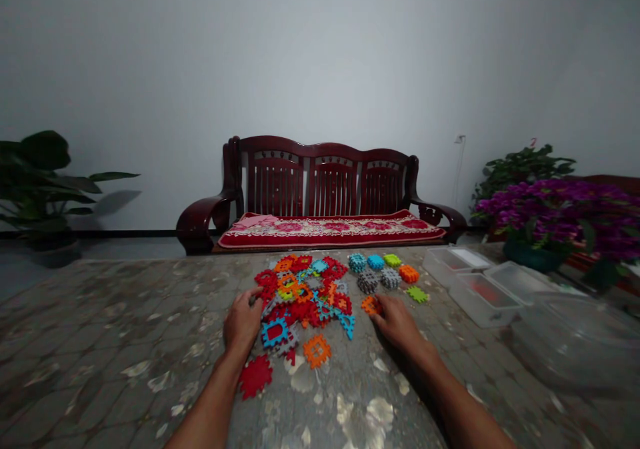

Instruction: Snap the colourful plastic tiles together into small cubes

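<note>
Closest to the camera are 2 bare forearms coming in from the bottom edge, on a table with a mottled grey-and-cream cover point(125, 342). The right hand point(395, 322) has its fingers point(379, 307) pressed loosely together and curled down over a small orange gear-edged piece point(371, 305), which lies just ahead and to the left of the hand. That piece is roundish with no real long axis, and the right hand is clearly nearer to it than the left. Can't tell if it's actually pinched or just touched. The left hand point(243, 320) sits at the edge of a messy pile of interlocking gear-edged pieces point(300, 292), its fingers point(253, 296) slightly apart and resting on or right by the pile.

Just below the pile are a red piece point(255, 376) and an orange one point(317, 350). Further up, small gears sit in loose rows: 2 grey, plus teal, green and orange.

To the right are clear plastic tubs point(483, 299) and a clear bowl point(575, 342). Beyond those are purple flowers point(550, 216) and a dark wooden bench point(325, 182) with a red cushion point(330, 230). No brands or readable writing anywhere.
</note>
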